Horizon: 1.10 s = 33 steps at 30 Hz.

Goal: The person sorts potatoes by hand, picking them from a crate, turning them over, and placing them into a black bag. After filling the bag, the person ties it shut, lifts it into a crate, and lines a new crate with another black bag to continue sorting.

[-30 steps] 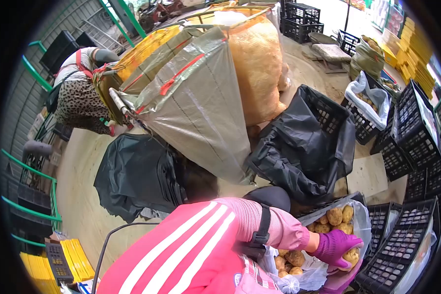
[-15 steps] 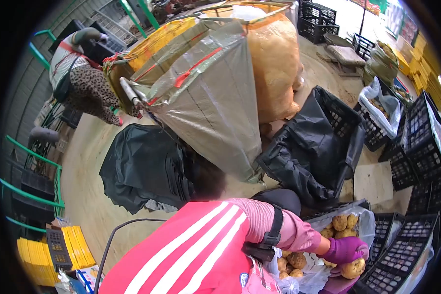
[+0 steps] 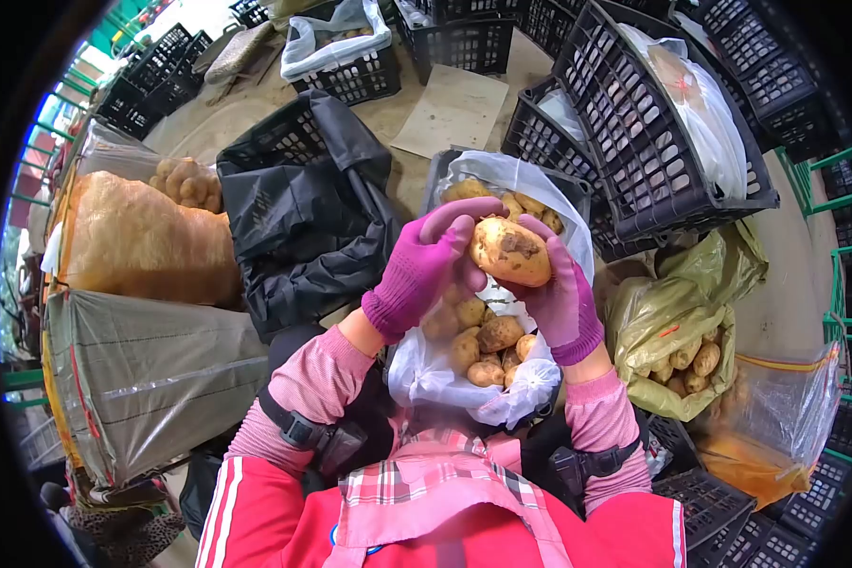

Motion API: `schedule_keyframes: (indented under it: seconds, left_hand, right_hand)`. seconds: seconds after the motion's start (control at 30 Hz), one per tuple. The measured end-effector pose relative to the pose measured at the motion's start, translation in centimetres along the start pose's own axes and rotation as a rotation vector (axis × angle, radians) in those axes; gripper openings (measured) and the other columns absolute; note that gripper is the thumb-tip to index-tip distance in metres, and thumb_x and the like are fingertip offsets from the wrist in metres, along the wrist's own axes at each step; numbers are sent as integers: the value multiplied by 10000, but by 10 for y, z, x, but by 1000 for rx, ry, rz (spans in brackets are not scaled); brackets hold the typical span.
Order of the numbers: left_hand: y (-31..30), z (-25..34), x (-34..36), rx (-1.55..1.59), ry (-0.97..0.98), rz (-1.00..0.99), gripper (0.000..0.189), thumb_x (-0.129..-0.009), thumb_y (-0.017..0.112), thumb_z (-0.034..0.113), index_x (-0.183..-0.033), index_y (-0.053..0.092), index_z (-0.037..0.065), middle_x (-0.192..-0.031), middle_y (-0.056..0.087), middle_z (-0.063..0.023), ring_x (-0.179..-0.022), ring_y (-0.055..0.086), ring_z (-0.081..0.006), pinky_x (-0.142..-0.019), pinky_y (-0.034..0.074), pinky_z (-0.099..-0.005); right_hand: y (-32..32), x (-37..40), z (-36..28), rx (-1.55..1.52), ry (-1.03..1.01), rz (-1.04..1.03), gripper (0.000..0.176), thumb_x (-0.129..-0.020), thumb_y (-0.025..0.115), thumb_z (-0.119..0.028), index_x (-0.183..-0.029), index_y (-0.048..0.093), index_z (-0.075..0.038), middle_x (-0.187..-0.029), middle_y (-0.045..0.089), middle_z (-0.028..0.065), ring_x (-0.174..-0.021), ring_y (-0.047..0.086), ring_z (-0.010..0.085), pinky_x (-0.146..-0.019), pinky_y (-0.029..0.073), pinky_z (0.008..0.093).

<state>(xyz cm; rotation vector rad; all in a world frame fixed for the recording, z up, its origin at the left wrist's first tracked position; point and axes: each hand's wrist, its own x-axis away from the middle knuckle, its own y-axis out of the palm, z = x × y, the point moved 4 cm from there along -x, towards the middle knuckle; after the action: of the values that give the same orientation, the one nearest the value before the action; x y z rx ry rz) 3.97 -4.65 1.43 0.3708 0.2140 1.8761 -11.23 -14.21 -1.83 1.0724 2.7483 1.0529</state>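
Observation:
A large potato (image 3: 509,248) with a brown dirty patch on its upper side is held up between my two purple-gloved hands. My left hand (image 3: 428,260) curls its fingers and thumb around the potato's left side. On the other side, my right hand (image 3: 566,289) grips it with the fingers wrapped round the edge. Below them stands a crate lined with a white plastic bag (image 3: 577,208), with potatoes (image 3: 488,350) at its near end and more at its far end. My hands and the held potato cover the crate's middle.
A black crate draped with dark plastic (image 3: 303,218) is at left, beside an orange mesh sack (image 3: 147,237). At right, a tilted black crate (image 3: 634,133) leans above an olive sack (image 3: 672,312) holding potatoes. A lined crate (image 3: 341,57) and a flat board (image 3: 452,109) lie farther off.
The view has swung to the right and down onto the lined crate. The potato, earlier low beside the crate's edge, is now raised between both hands.

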Motion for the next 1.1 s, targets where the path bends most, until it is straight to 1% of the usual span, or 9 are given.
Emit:
schedule_keyframes:
  seconds: [0.03, 0.17, 0.27, 0.37, 0.47, 0.57, 0.73, 0.83, 1.1]
  left_hand:
    - [-1, 1, 1, -1, -34, -8, 505, -1028, 546, 324, -1399, 493, -15, -1270, 615, -118, -775, 663, -114, -656, 542, -220]
    - [11, -21, -3, -481, 363, 54, 602, -990, 608, 253, -1476, 367, -8, -1372, 531, -168, -1187, 574, -242, -990, 468, -326]
    - [8, -31, -2, -757, 404, 140, 603, -994, 601, 268, -1474, 359, -7, -1374, 514, -209, -1319, 484, -288, -1112, 361, -379]
    - [8, -27, -2, -833, 492, 209, 483, -1004, 579, 262, -1402, 461, 16, -1279, 586, -221, -1143, 623, -312, -968, 502, -392]
    - [4, -24, 0, -412, 175, 238, 372, -1056, 477, 276, -1322, 549, 26, -1136, 653, -150, -876, 696, -200, -758, 567, -309]
    - [3, -22, 0, -401, 208, 274, 445, -1091, 355, 345, -1295, 568, 13, -1075, 663, -68, -640, 623, -80, -516, 486, -202]
    - [1, -19, -3, -186, 182, 117, 515, -1070, 413, 410, -1372, 506, 3, -1120, 650, -107, -757, 656, -117, -626, 547, -227]
    - [18, -22, 1, -518, 406, 119, 509, -1053, 489, 321, -1444, 423, 2, -1135, 618, -134, -793, 663, -120, -659, 547, -251]
    - [9, -17, 2, -382, 189, 202, 523, -1068, 405, 399, -1383, 503, -6, -1063, 655, -91, -756, 647, -109, -630, 534, -228]
  right_hand:
    - [-1, -1, -2, 29, -19, 0, 641, -1008, 521, -489, -1443, 426, -28, -1375, 515, 123, -1251, 534, 238, -1024, 475, 397]
    - [-10, -3, -15, 410, -287, 130, 611, -972, 621, -445, -1370, 510, 6, -1291, 585, 116, -1183, 563, 196, -1008, 466, 329]
    - [-3, 2, -13, 605, -391, 182, 615, -919, 720, -403, -1324, 548, 28, -1260, 609, 112, -1144, 578, 178, -1000, 463, 309]
    - [10, 8, -14, 555, -339, 199, 619, -900, 748, -393, -1310, 560, 30, -1266, 605, 109, -1131, 577, 173, -1007, 451, 312]
    - [10, 8, -13, 608, -375, 190, 614, -901, 746, -401, -1300, 569, 31, -1263, 603, 99, -1120, 579, 171, -1005, 449, 311]
    - [11, 8, -6, 534, -407, 157, 618, -906, 734, -419, -1300, 573, 28, -1260, 605, 92, -1122, 574, 164, -998, 449, 304]
    - [-1, 8, -19, 361, -282, 141, 624, -920, 709, -439, -1319, 567, 20, -1271, 601, 85, -1142, 559, 153, -990, 445, 283]
    - [-4, 8, -17, 402, -286, 169, 622, -921, 709, -437, -1326, 565, 13, -1266, 602, 82, -1126, 564, 146, -972, 451, 272]
    - [7, 12, -12, 576, -257, 189, 629, -925, 706, -444, -1325, 565, 21, -1242, 617, 73, -1097, 567, 139, -949, 460, 264]
